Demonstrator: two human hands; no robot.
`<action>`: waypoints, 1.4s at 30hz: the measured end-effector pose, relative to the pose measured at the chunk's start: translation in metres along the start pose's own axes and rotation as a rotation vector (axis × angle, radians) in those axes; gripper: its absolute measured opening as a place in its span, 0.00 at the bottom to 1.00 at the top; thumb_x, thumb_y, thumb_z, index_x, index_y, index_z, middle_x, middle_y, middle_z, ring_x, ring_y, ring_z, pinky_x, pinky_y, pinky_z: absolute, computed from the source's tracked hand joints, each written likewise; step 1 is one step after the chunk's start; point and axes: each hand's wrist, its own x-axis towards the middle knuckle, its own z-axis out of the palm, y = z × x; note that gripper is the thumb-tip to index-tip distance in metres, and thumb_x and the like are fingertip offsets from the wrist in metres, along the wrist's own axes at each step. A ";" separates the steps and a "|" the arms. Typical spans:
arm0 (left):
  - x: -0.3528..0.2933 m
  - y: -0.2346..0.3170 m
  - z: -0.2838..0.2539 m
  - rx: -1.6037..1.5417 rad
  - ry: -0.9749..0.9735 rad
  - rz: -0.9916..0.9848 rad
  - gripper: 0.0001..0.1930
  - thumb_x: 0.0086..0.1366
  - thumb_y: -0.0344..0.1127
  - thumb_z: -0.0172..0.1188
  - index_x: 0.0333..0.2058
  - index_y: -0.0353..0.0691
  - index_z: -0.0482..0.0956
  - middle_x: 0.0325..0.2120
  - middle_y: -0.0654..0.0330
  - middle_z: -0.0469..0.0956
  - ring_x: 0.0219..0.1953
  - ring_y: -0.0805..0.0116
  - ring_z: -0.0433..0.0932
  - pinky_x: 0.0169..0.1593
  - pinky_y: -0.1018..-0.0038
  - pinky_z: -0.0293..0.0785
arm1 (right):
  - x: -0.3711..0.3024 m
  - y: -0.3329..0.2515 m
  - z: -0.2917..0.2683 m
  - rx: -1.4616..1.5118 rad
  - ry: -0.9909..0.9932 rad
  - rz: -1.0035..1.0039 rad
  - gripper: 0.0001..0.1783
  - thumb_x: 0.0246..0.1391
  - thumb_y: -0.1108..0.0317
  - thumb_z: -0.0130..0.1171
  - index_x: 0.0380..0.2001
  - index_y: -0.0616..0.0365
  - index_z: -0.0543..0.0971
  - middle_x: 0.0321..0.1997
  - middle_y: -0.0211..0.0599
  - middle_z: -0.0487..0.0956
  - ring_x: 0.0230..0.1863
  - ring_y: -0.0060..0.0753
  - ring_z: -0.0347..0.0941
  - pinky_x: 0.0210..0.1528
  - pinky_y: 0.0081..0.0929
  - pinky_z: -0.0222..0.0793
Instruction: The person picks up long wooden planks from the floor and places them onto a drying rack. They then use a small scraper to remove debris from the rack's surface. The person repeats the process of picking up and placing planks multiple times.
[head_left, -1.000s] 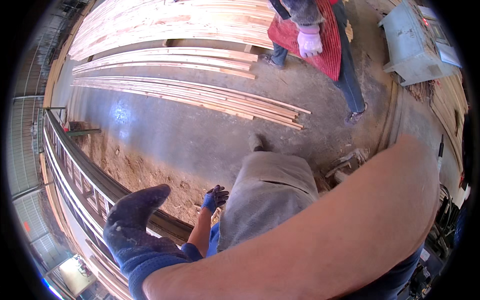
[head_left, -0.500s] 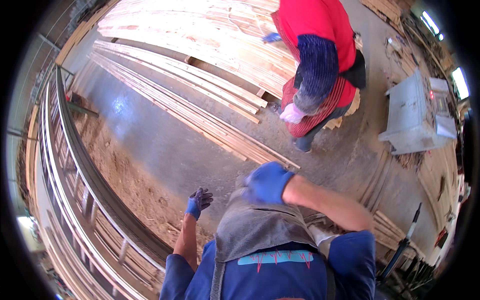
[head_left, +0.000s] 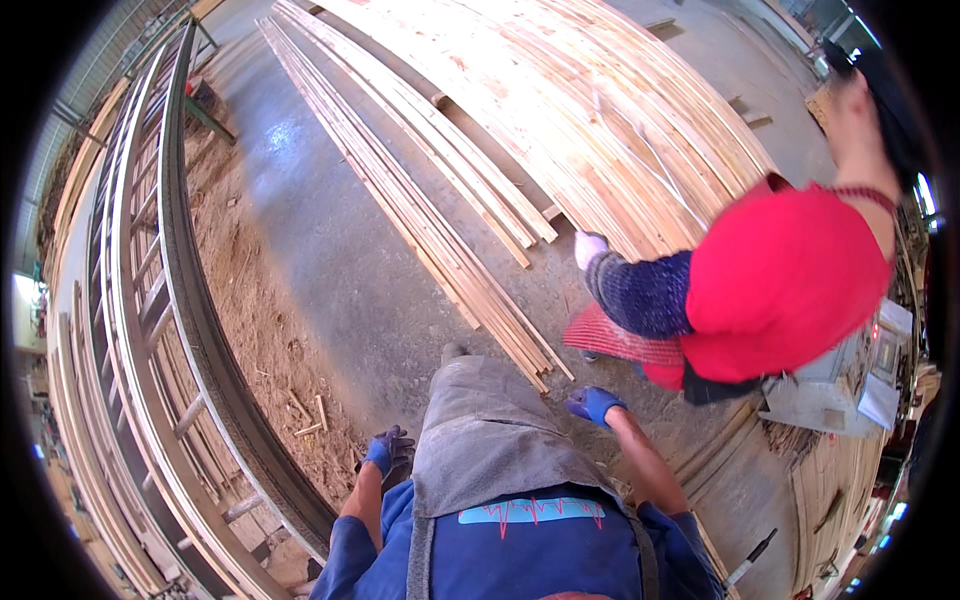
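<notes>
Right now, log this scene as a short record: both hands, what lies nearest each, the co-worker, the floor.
left hand: blue glove, empty, hanging beside the grey apron over sawdust
right hand: blue glove, empty, close to the near ends of the long wooden strips
co-worker: red top, bent over, light-gloved hand at the large board stack
floor: grey concrete
left side: curved metal rail

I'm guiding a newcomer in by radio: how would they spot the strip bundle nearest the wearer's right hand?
Start at the wide stack of pale boards across the top. Left of it, on the grey concrete floor, lie long thin wooden strips. The bundle meant is the narrow one whose near end stops just ahead of the blue-gloved right hand, beside the person in red.
</notes>
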 end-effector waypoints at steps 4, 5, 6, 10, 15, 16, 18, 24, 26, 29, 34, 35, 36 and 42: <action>0.002 0.058 0.006 0.029 -0.019 0.082 0.28 0.68 0.58 0.51 0.56 0.43 0.72 0.44 0.54 0.82 0.40 0.61 0.82 0.43 0.60 0.75 | 0.049 -0.043 -0.027 0.332 -0.051 0.121 0.18 0.59 0.53 0.58 0.35 0.60 0.80 0.26 0.41 0.78 0.26 0.31 0.69 0.33 0.35 0.69; 0.006 0.076 0.009 0.007 -0.006 0.117 0.26 0.68 0.57 0.51 0.54 0.44 0.74 0.43 0.55 0.83 0.39 0.61 0.83 0.42 0.61 0.75 | 0.055 -0.038 -0.023 0.399 -0.070 0.174 0.18 0.59 0.53 0.58 0.36 0.59 0.81 0.28 0.41 0.79 0.27 0.32 0.72 0.34 0.35 0.70; 0.012 0.094 0.013 -0.015 0.009 0.154 0.23 0.68 0.55 0.51 0.52 0.44 0.76 0.41 0.55 0.84 0.37 0.61 0.83 0.40 0.61 0.75 | 0.063 -0.040 -0.026 0.467 -0.089 0.226 0.18 0.58 0.54 0.58 0.37 0.59 0.81 0.30 0.41 0.81 0.28 0.33 0.74 0.34 0.34 0.71; 0.055 0.178 0.023 -0.085 0.003 0.224 0.21 0.69 0.54 0.51 0.49 0.45 0.77 0.39 0.58 0.84 0.33 0.65 0.83 0.35 0.67 0.74 | 0.080 -0.007 -0.022 0.731 -0.083 0.489 0.14 0.58 0.57 0.59 0.37 0.56 0.83 0.28 0.34 0.80 0.26 0.24 0.72 0.30 0.29 0.69; 0.071 0.260 0.040 -0.143 -0.047 0.275 0.23 0.70 0.53 0.50 0.52 0.42 0.76 0.40 0.58 0.84 0.33 0.66 0.83 0.36 0.69 0.75 | 0.079 -0.012 -0.073 0.969 0.034 0.838 0.14 0.60 0.56 0.54 0.35 0.54 0.81 0.28 0.33 0.81 0.24 0.24 0.73 0.24 0.26 0.66; 0.071 0.272 0.045 -0.156 -0.050 0.284 0.23 0.70 0.53 0.50 0.52 0.42 0.76 0.40 0.57 0.84 0.34 0.66 0.83 0.37 0.69 0.76 | 0.085 -0.019 -0.087 0.999 0.010 0.873 0.15 0.60 0.56 0.53 0.35 0.54 0.81 0.28 0.33 0.81 0.23 0.26 0.74 0.24 0.26 0.65; 0.069 0.291 0.053 -0.190 -0.051 0.304 0.23 0.71 0.53 0.49 0.53 0.42 0.75 0.41 0.57 0.84 0.34 0.65 0.83 0.38 0.68 0.77 | 0.095 -0.035 -0.112 0.993 -0.010 0.933 0.15 0.61 0.55 0.51 0.34 0.54 0.81 0.28 0.34 0.82 0.23 0.28 0.74 0.23 0.26 0.65; 0.080 0.291 0.066 -0.253 -0.015 0.246 0.23 0.71 0.52 0.49 0.53 0.42 0.75 0.41 0.56 0.84 0.34 0.65 0.83 0.38 0.68 0.77 | 0.146 -0.004 -0.165 0.833 -0.145 0.924 0.15 0.61 0.55 0.50 0.30 0.53 0.79 0.28 0.34 0.82 0.21 0.30 0.74 0.22 0.27 0.65; 0.085 0.284 0.070 -0.298 0.030 0.207 0.22 0.71 0.52 0.49 0.52 0.42 0.76 0.41 0.56 0.84 0.34 0.65 0.83 0.37 0.69 0.76 | 0.180 0.012 -0.197 0.702 -0.180 0.835 0.15 0.61 0.55 0.51 0.29 0.53 0.79 0.28 0.34 0.82 0.20 0.30 0.74 0.22 0.28 0.65; 0.088 0.281 0.089 -0.380 0.117 0.190 0.21 0.71 0.52 0.49 0.52 0.43 0.76 0.41 0.56 0.84 0.34 0.65 0.83 0.36 0.70 0.76 | 0.230 0.056 -0.236 0.866 -0.150 0.838 0.13 0.61 0.55 0.56 0.36 0.53 0.79 0.28 0.33 0.82 0.22 0.27 0.74 0.23 0.24 0.69; 0.105 0.281 0.152 -0.506 0.334 0.232 0.20 0.70 0.51 0.51 0.48 0.41 0.77 0.40 0.55 0.84 0.34 0.66 0.83 0.36 0.71 0.75 | 0.333 0.083 -0.302 0.782 -0.146 0.718 0.12 0.61 0.55 0.58 0.37 0.51 0.79 0.29 0.31 0.82 0.22 0.24 0.75 0.23 0.23 0.69; 0.111 0.272 0.165 -0.457 0.341 0.256 0.20 0.70 0.49 0.53 0.49 0.39 0.77 0.41 0.54 0.83 0.35 0.64 0.82 0.38 0.69 0.76 | 0.353 0.087 -0.308 0.803 -0.121 0.728 0.13 0.61 0.54 0.58 0.38 0.52 0.79 0.28 0.31 0.82 0.21 0.23 0.75 0.22 0.23 0.67; 0.121 0.262 0.179 -0.405 0.346 0.279 0.21 0.69 0.48 0.54 0.50 0.37 0.76 0.42 0.53 0.82 0.37 0.63 0.82 0.40 0.67 0.77 | 0.370 0.100 -0.312 0.825 -0.093 0.740 0.15 0.61 0.53 0.58 0.38 0.52 0.79 0.28 0.31 0.81 0.21 0.23 0.74 0.21 0.23 0.66; 0.179 0.299 0.266 0.404 0.506 0.421 0.25 0.65 0.45 0.60 0.53 0.32 0.74 0.46 0.44 0.79 0.46 0.49 0.79 0.50 0.62 0.75 | 0.493 0.228 -0.255 0.408 -0.225 0.512 0.30 0.56 0.50 0.61 0.52 0.63 0.75 0.50 0.48 0.80 0.48 0.40 0.78 0.49 0.30 0.73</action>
